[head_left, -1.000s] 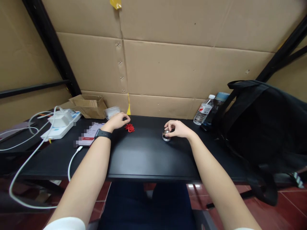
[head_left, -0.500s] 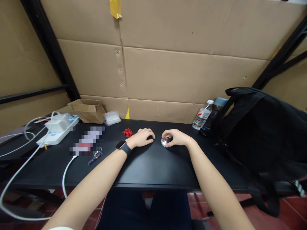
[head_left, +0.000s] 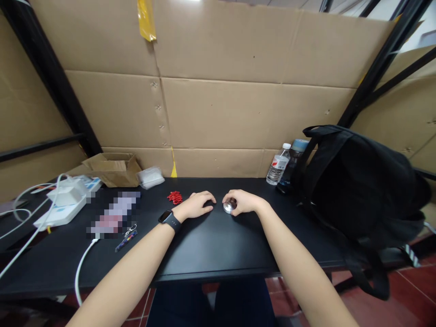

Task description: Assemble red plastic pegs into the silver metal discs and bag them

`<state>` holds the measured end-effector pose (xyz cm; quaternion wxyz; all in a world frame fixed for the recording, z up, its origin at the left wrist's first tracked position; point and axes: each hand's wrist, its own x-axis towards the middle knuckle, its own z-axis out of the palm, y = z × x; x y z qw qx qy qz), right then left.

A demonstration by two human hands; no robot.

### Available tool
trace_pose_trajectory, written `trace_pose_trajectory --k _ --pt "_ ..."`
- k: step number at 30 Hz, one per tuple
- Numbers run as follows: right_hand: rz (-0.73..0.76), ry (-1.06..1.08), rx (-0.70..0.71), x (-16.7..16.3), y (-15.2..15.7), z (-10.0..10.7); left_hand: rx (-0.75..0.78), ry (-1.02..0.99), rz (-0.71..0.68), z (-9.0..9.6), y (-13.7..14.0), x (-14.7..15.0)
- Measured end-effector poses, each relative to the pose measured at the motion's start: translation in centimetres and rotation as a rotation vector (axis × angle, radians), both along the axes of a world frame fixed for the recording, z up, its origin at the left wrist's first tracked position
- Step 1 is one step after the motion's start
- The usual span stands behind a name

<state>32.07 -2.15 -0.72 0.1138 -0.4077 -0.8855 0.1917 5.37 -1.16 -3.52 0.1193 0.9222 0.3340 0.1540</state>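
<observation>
Starting closest in: dark trousers under the front edge of a smooth black table, soft sheen on top. Bit further up on the left, seeing 1 slim patterned key fob with a metal clip, plus a rounded, plasticky white cable leading up to a flat pixelated slab. Dark smartwatch on the left wrist.

Next, the 2 hands, near the middle. Left hand: relaxed, fingers softly curled, thumb apart, apparently gripping nothing; can't tell about fingertip contact with the tabletop. Right hand: fingers and thumb around the sides of 1 shiny metal piece, round, polished, probably hard and a bit slippery. Seemingly resting on the table between the hands, not lifted.

Progress? Would call it partway at best. Done: grip on the metal. Left, as far as visible: letting go of it. Just beside the left wrist, a loose heap of little red pieces, too small to count, no red visible in either hand.

Further back: slouchy black fabric backpack, clear plastic bottle, creased brown box, crinkly whitish packet. Behind everything, a folded-looking cardboard wall with glossy yellow tape.
</observation>
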Motion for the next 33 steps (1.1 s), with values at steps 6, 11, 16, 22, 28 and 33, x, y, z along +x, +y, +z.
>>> trace_pose_trajectory --k 6,11,16,22,28,33 --pt "-0.022 0.030 -0.045 0.0 -0.1 0.1 -0.008 0.013 0.005 0.1 0.0 -0.1" --pt "-0.017 0.046 -0.094 0.2 0.1 -0.1 -0.055 0.069 0.053 0.0 -0.4 0.2" --pt "-0.059 -0.035 -0.074 1.5 0.6 -0.1 -0.182 0.176 0.063 -0.1 -0.9 0.4" --pt "-0.291 -0.256 -0.232 2.5 0.6 0.2 -0.189 0.213 0.065 -0.6 -1.4 1.0" --pt "-0.279 -0.286 -0.241 2.1 0.5 0.4 -0.204 0.218 0.075 -0.4 -1.4 1.4" --pt "-0.260 -0.290 -0.228 2.4 0.8 0.1 -0.213 0.218 0.072 -0.4 -1.3 1.4"
